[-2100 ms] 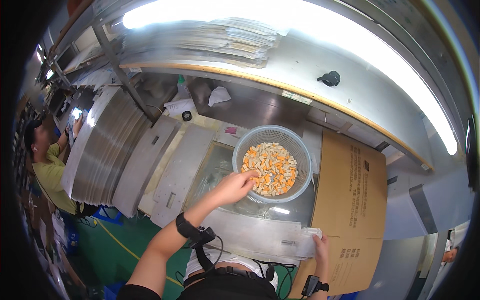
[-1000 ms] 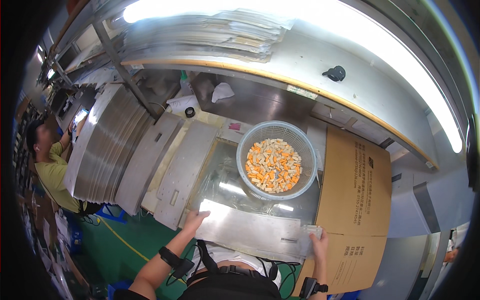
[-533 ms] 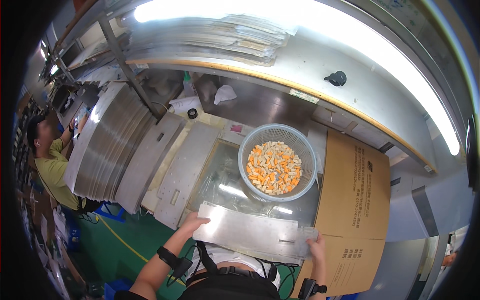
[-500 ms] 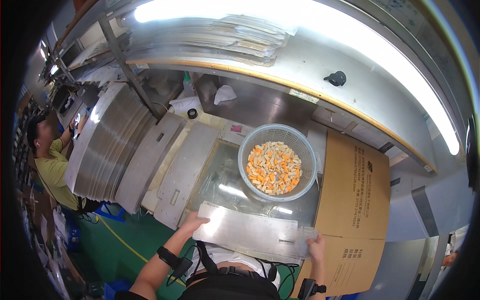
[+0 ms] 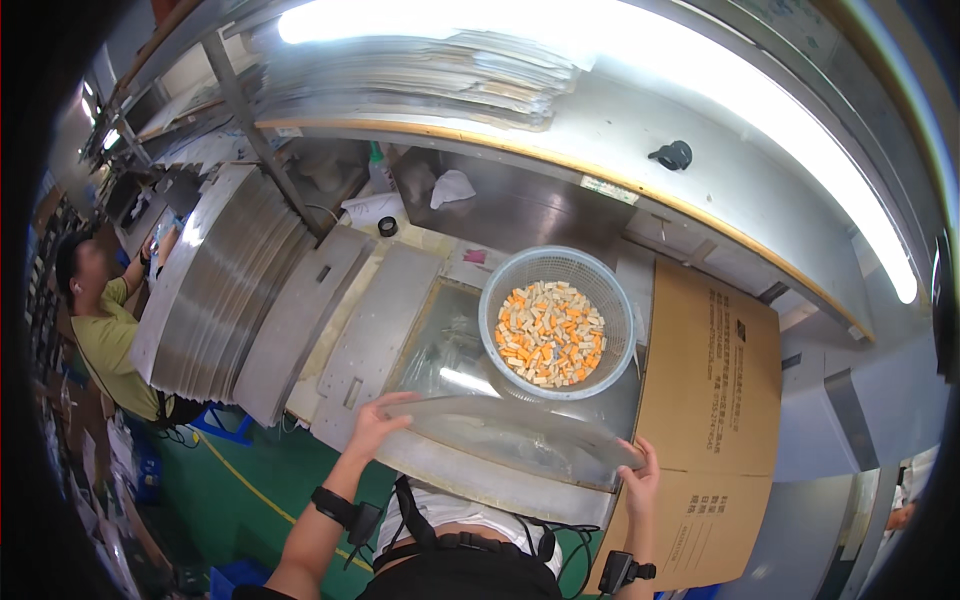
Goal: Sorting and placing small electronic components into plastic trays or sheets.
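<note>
Between my two hands a thin, flat metal plate is held up on edge, steeply tilted above the front of the worktable. My left hand is closed on its left end. The right hand grips the other end, with the fingers partly hidden behind the plate. Just beyond the plate sits a grey-blue perforated plastic basket holding many small orange and beige block-like pieces.
To the left lie loose grey metal plates and a tall row of similar plates. An opened cardboard box stands at right. A shelf with stacked sheets runs overhead. Another person works at far left.
The plate has turned from lying face-up and bright to standing tilted on edge, slightly farther from me. Both hands turned with it and kept hold of its ends. The basket stayed put.
</note>
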Demonstrator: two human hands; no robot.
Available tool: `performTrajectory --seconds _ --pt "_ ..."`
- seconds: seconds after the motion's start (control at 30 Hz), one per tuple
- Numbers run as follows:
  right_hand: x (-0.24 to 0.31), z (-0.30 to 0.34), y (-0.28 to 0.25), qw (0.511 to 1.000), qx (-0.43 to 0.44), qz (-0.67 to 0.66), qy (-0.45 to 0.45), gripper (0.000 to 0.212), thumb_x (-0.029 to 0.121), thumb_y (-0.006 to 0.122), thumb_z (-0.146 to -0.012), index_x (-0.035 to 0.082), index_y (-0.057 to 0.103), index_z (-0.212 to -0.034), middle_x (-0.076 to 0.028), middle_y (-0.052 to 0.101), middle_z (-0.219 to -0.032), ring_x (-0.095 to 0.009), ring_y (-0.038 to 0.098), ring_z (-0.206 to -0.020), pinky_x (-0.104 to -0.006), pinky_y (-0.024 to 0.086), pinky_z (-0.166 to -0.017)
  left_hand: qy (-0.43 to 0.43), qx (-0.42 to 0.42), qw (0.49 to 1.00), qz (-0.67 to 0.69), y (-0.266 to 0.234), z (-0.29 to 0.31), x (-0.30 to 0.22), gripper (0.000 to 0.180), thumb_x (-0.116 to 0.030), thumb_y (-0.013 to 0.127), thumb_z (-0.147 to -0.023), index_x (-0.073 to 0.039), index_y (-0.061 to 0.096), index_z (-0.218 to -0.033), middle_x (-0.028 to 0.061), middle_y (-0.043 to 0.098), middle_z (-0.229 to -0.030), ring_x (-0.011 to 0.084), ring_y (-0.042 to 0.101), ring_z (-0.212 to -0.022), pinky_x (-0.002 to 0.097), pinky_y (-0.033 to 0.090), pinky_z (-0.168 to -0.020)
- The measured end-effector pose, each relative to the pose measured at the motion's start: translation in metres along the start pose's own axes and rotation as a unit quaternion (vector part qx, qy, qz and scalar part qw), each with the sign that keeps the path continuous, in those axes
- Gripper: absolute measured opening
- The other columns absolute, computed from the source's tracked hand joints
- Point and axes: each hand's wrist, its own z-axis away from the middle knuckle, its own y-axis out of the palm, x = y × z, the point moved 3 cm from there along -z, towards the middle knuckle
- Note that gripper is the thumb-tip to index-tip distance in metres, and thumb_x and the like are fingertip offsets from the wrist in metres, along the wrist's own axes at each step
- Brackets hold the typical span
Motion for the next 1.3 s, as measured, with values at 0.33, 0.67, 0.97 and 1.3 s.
performTrajectory --seconds 0.33,0.67,0.97,1.3 --pt "-0.019 -0.027 0.001 0.997 -0.076 0.009 -0.025 0.022 0.019 0.045 -0.08 -0.001 0.053 -0.077 -0.011 0.057 -0.08 -0.016 0.05 -0.079 -0.027 0.036 -0.075 0.058 -0.21 0.976 0.025 0.007 -0.01 0.019 0.02 -0.018 0.05 -0.075 -0.002 0.053 -0.087 0.0018 0.052 -0.081 0.0095 0.045 -0.078 0.0223 0.034 -0.072" --pt "-0.028 -0.04 -0.007 0.994 -0.11 0.004 -0.012 0.018 0.016 0.046 -0.079 0.0 0.053 -0.072 -0.011 0.058 -0.078 -0.016 0.052 -0.075 -0.0274 0.037 -0.074 0.118 -0.308 0.943 0.036 0.022 -0.023 0.003 0.016 -0.018 0.053 -0.074 -0.004 0.05 -0.08 -0.0006 0.046 -0.07 0.0081 0.041 -0.069 0.021 0.032 -0.065" --pt "-0.042 -0.042 -0.01 0.999 -0.046 0.016 0.002 0.024 0.02 0.043 -0.081 0.0 0.052 -0.071 -0.014 0.058 -0.081 -0.016 0.053 -0.075 -0.0281 0.04 -0.072 0.11 -0.279 0.952 0.062 0.016 -0.034 0.004 0.016 -0.019 0.052 -0.075 -0.004 0.049 -0.079 0.0026 0.05 -0.076 0.0109 0.044 -0.076 0.0224 0.033 -0.07" --pt "-0.039 -0.038 -0.003 0.998 -0.03 -0.052 -0.034 0.029 0.027 0.043 -0.081 0.0 0.052 -0.075 -0.015 0.057 -0.081 -0.019 0.054 -0.076 -0.0289 0.04 -0.072 0.089 -0.248 0.961 0.088 0.006 -0.03 0.014 0.013 -0.015 0.052 -0.073 -0.002 0.053 -0.074 0.0026 0.053 -0.072 0.0106 0.047 -0.071 0.0219 0.035 -0.067"
